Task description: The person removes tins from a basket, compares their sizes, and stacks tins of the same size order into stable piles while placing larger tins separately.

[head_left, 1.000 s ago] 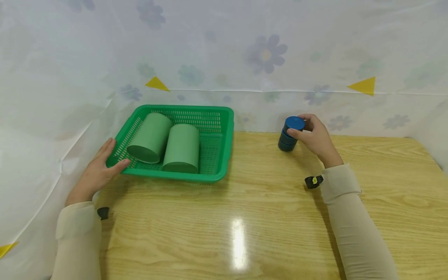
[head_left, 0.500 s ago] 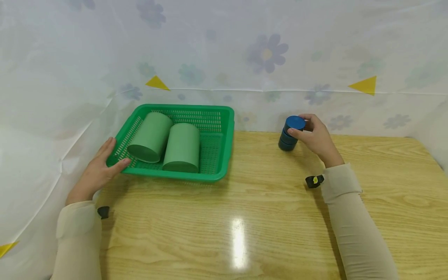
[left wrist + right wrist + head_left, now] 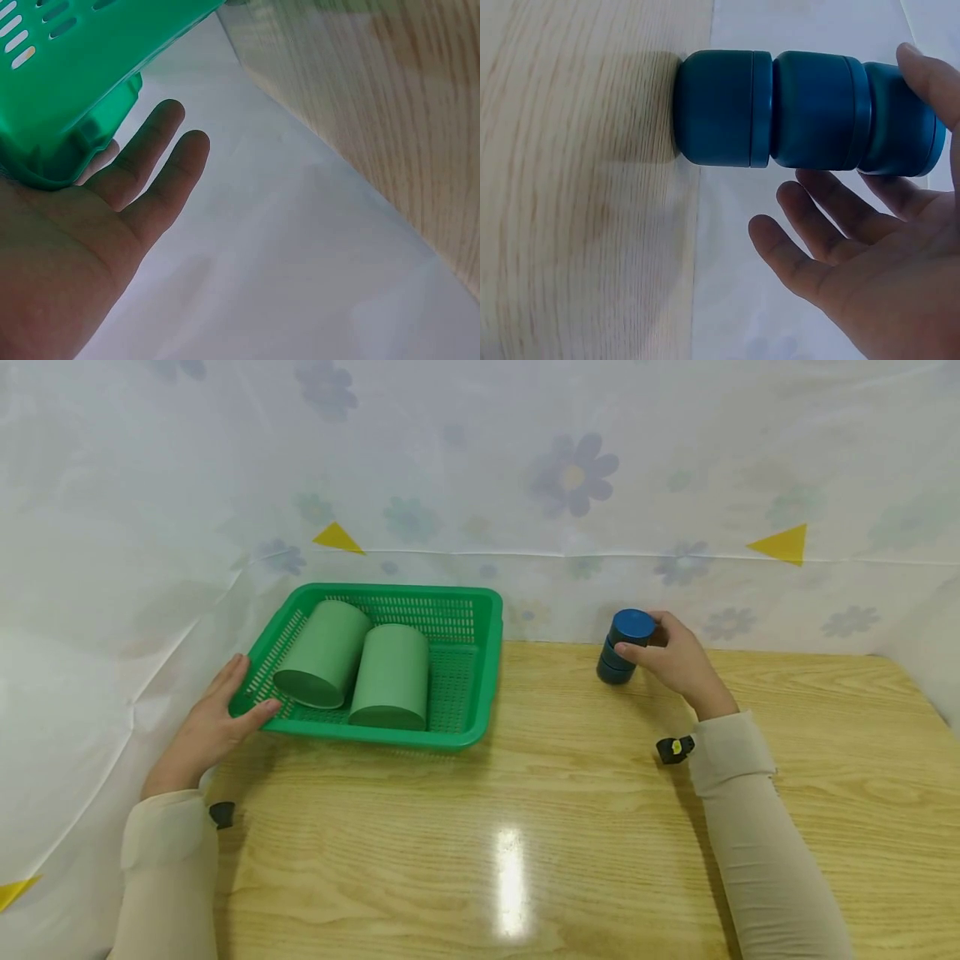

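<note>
Floral sheet (image 3: 480, 460) behind tbl (image 3: 600, 827); basket (image 3: 491, 660) w/ 2 cyls (image 3: 392, 672).

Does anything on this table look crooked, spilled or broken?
Slightly: the stack of blue containers looks uneven; the top container, which the right hand grips, sits off line with those below. I see no spill or damage.

In my remote view, the basket (image 3: 375, 737) is bright green, the cylinders (image 3: 392, 672) pale green, the jars (image 3: 814, 109) deep blue. I note grain on the yellowish table (image 3: 390, 843), purple and teal flowers (image 3: 598, 485) on the white sheet (image 3: 465, 477), yellow triangles (image 3: 783, 545), beige sleeves (image 3: 765, 843).
</note>
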Demonstrator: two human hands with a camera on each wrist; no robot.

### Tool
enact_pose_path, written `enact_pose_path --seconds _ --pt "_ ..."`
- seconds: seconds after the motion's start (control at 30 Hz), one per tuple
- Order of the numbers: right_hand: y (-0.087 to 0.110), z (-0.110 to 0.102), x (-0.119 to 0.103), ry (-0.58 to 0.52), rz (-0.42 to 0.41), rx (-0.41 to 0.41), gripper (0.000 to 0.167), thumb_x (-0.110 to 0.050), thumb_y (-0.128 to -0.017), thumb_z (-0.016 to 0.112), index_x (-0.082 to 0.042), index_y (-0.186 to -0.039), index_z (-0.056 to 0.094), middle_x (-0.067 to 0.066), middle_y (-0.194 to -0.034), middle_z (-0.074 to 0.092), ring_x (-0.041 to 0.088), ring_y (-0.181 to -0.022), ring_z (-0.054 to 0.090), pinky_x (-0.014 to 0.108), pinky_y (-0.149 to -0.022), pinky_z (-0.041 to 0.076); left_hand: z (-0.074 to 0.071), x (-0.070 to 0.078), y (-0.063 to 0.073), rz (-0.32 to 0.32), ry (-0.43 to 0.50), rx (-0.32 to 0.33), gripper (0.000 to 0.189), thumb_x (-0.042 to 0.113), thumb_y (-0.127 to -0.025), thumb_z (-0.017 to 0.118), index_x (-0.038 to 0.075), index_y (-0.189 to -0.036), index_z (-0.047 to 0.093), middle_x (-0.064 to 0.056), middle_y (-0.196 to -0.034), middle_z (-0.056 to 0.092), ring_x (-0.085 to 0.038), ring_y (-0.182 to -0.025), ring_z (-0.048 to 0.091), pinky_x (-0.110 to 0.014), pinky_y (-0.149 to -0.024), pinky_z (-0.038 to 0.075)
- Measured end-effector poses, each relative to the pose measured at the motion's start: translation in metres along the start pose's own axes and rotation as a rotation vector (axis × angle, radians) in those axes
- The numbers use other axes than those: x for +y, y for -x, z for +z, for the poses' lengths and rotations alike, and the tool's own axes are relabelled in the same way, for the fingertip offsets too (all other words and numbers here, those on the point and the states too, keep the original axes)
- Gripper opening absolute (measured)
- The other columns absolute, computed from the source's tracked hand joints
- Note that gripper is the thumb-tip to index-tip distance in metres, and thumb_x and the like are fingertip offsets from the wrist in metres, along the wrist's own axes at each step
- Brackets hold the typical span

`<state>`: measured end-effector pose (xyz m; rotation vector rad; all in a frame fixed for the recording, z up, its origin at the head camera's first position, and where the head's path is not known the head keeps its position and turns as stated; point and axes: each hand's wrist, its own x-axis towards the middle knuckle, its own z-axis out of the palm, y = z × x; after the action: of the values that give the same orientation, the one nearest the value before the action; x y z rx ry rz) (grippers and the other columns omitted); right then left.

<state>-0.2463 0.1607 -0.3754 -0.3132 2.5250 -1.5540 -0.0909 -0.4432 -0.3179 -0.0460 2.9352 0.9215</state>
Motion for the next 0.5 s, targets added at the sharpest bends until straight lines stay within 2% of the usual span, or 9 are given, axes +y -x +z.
enact_pose_path --seconds 0.3,0.5 --pt "-0.0038 0.0008 0.0029 0.062 0.035 -0.045 0.094 -0.047 -0.092 0.073 -0.001 -0.158 0.025 0.026 -0.146 0.042 0.043 -0.133 0.041 0.063 -0.106 0.035 0.0002 -0.0008 -0.0001 0.004 0.001 0.0 0.092 0.042 -0.103 0.058 0.014 -0.163 -0.005 -0.01 -0.168 -0.012 -0.044 -0.15 -0.009 -0.074 -0.111 0.005" --pt "-0.003 0.0022 0.0013 0.077 0.037 -0.039 0.091 -0.045 -0.093 0.072 0.001 -0.157 0.025 0.027 -0.146 0.042 0.044 -0.134 0.041 0.063 -0.106 0.034 -0.0001 -0.0007 -0.0005 0.002 0.006 -0.003 0.092 0.042 -0.103 0.058 0.014 -0.163 -0.005 -0.01 -0.168 -0.012 -0.044 -0.15 -0.009 -0.074 -0.111 0.005"
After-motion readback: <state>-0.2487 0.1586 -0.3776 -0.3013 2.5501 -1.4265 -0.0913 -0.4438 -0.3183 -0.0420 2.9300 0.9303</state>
